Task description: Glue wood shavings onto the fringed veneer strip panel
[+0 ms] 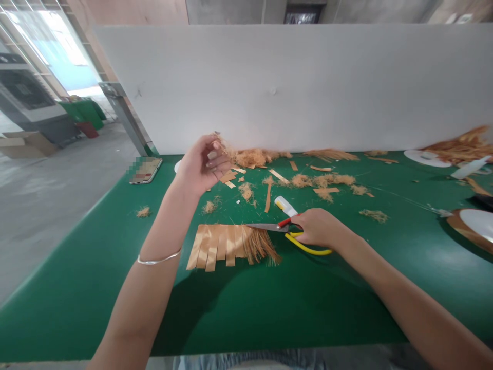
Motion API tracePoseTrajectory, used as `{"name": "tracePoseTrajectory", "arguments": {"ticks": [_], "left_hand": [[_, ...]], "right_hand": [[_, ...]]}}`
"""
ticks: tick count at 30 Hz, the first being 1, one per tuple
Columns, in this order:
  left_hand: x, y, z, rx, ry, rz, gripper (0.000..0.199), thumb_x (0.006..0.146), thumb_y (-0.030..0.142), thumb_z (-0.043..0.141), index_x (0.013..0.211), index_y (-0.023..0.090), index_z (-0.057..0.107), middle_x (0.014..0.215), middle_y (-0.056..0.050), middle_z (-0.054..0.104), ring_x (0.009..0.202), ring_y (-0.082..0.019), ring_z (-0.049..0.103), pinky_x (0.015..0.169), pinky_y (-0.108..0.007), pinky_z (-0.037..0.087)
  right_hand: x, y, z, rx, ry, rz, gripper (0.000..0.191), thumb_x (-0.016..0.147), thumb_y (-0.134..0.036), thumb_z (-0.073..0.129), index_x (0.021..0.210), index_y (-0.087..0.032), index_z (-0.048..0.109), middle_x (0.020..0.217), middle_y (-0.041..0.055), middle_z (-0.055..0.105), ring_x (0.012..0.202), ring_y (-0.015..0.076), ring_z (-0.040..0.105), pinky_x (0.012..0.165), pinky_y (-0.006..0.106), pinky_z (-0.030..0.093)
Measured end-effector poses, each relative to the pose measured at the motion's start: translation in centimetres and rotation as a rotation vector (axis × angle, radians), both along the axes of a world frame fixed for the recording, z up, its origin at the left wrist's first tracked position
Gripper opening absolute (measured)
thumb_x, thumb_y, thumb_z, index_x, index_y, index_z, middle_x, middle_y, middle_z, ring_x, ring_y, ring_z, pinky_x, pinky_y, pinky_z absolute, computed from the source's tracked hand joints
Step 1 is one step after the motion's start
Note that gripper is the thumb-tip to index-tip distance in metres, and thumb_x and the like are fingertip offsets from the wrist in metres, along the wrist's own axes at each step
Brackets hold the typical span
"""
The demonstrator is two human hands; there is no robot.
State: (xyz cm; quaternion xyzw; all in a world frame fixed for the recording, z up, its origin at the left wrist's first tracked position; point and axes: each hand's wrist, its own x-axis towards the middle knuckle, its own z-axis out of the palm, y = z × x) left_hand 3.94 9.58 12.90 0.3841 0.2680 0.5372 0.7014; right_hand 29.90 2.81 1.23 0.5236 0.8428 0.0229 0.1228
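My left hand (208, 162) is raised over the back of the green table, fingers curled in a pinch with a wisp of tan loose threads (222, 145) at the fingertips. Fingers of my right hand (319, 228) are wrapped round a pair of scissors (289, 229) with red and yellow handles. The blades point left, and their tip lies at the top edge of a shiny gold-tan ribbon piece (219, 244). That piece lies flat, cut into strips on its left and frayed into a fine fringe (264, 245) on its right.
Behind lie a pile of tan fluff (254, 156), ribbon scraps (268, 195) and a white-handled tool (285, 205). A phone (146, 170) rests at the left edge of the green table (96, 293). A white board (288, 87) stands along the back. At right are a white disc (427, 158) and a bottle (470, 168).
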Motion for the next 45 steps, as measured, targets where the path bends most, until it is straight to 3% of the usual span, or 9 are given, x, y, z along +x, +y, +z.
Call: {"name": "tracePoseTrajectory", "arguments": {"ticks": [8,15,19,23,27,31,33,37,45], "left_hand": [[0.0,-0.1,0.1,-0.012,-0.020,-0.034,0.035,0.088,0.017,0.044,0.053,0.016,0.045,0.041,0.007,0.034,0.030,-0.001,0.029,0.034,-0.015,0.026],[0.5,1.3,-1.9,0.020,0.066,-0.084,0.027,0.081,0.013,0.049,0.055,0.016,0.048,0.045,0.006,0.038,0.033,-0.002,0.032,0.034,-0.014,0.029],[1.6,1.9,-4.0,0.064,0.369,-0.196,0.026,0.080,0.014,0.054,0.054,0.015,0.055,0.049,0.001,0.045,0.040,-0.004,0.041,0.036,-0.014,0.032],[2.3,1.8,-5.7,0.144,0.563,-0.361,0.018,0.079,0.016,0.057,0.061,0.016,0.063,0.061,-0.003,0.057,0.051,-0.007,0.051,0.046,-0.015,0.041],[2.9,1.5,-6.7,0.197,0.655,-0.556,0.015,0.080,0.025,0.057,0.074,0.016,0.068,0.077,-0.007,0.066,0.071,-0.014,0.063,0.062,-0.021,0.049],[3.8,1.1,-7.5,0.166,0.575,-0.736,0.020,0.082,0.032,0.057,0.091,0.017,0.068,0.095,-0.010,0.069,0.090,-0.020,0.065,0.083,-0.030,0.050],[3.9,1.2,-7.9,0.108,0.498,-0.769,0.024,0.083,0.034,0.057,0.095,0.016,0.067,0.100,-0.012,0.069,0.094,-0.022,0.065,0.089,-0.034,0.048],[2.7,2.3,-8.8,-0.082,0.386,-0.686,0.025,0.084,0.033,0.054,0.097,0.014,0.066,0.111,-0.015,0.067,0.100,-0.024,0.064,0.092,-0.035,0.047],[-0.7,4.7,-10.3,-0.160,-0.045,-0.323,0.037,0.062,0.008,0.048,0.096,0.015,0.060,0.115,-0.010,0.065,0.115,-0.028,0.057,0.096,-0.039,0.045]], "right_hand": [[0.3,0.1,0.1,0.052,0.069,-0.028,0.031,0.074,-0.035,0.053,0.095,-0.020,0.070,0.067,0.0064,0.068,0.056,0.0182,0.058,0.046,0.025,0.027],[5.0,2.0,0.7,0.287,0.174,-0.495,0.027,0.077,-0.040,0.047,0.074,-0.018,0.063,0.067,0.0091,0.065,0.050,0.0178,0.053,0.043,0.025,0.027],[9.0,3.1,-0.6,0.225,0.141,-0.619,0.026,0.077,-0.037,0.050,0.075,-0.016,0.066,0.071,0.0129,0.067,0.054,0.0218,0.057,0.044,0.028,0.032],[10.4,3.1,-0.6,0.166,0.171,-0.572,0.025,0.079,-0.029,0.052,0.090,-0.014,0.068,0.083,0.0146,0.069,0.070,0.0254,0.063,0.054,0.031,0.042],[6.7,2.5,1.8,0.312,0.491,-0.379,0.043,0.090,-0.036,0.038,0.123,-0.014,0.055,0.123,0.0174,0.058,0.106,0.0282,0.057,0.080,0.038,0.046],[0.5,2.6,3.8,0.016,0.850,-0.090,0.053,0.091,-0.048,0.037,0.138,-0.024,0.036,0.130,0.0115,0.054,0.108,0.0220,0.057,0.080,0.031,0.046],[-1.8,3.4,4.0,-0.165,0.846,-0.036,0.045,0.090,-0.048,0.037,0.124,-0.022,0.052,0.109,0.0101,0.065,0.088,0.0195,0.062,0.069,0.028,0.046],[-2.8,5.9,3.2,-0.070,0.959,-0.128,0.033,0.085,-0.041,0.045,0.069,-0.018,0.061,0.065,0.0040,0.061,0.062,0.0155,0.054,0.062,0.027,0.038],[1.3,12.4,3.6,0.083,1.283,-0.440,0.038,0.091,-0.045,0.025,0.068,-0.021,0.042,0.059,0.0017,0.050,0.055,0.0133,0.049,0.058,0.026,0.041]]}}
